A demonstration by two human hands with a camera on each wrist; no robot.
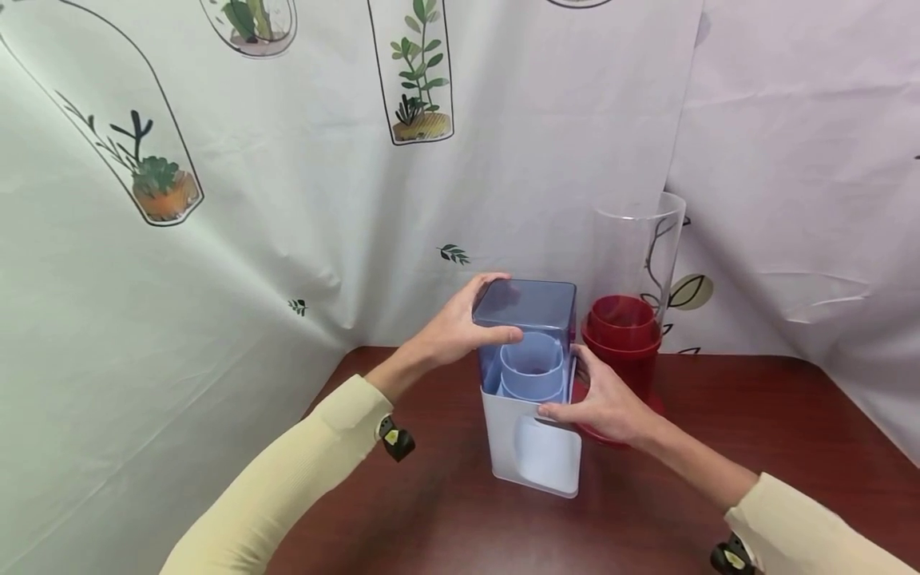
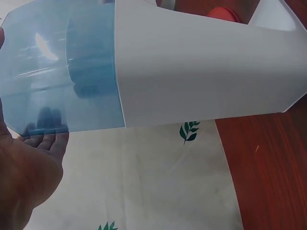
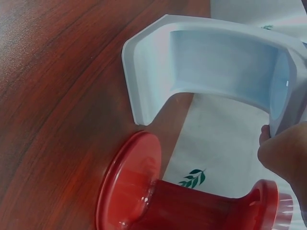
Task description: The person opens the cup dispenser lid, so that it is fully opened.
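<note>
A white dispenser body (image 1: 501, 447) with a cut-out side stands on the table, topped by a box-shaped blue see-through cover (image 1: 528, 302). Through the cover shows a round, cup-like inner part (image 1: 532, 375). My left hand (image 1: 456, 323) grips the cover from the left, thumb across its front and fingertips behind it. In the left wrist view the cover meets the white body along a straight seam. My right hand (image 1: 611, 403) holds the upper right edge of the body, its thumb in front. The right wrist view shows the curved hollow of the body (image 3: 220, 62).
Close behind and right of the white body stands a red dispenser (image 1: 624, 347) with a tall clear tube (image 1: 636, 247) and a wide round base. The dark red-brown wooden table (image 1: 755, 431) ends at a white curtain (image 1: 517, 184) printed with plants.
</note>
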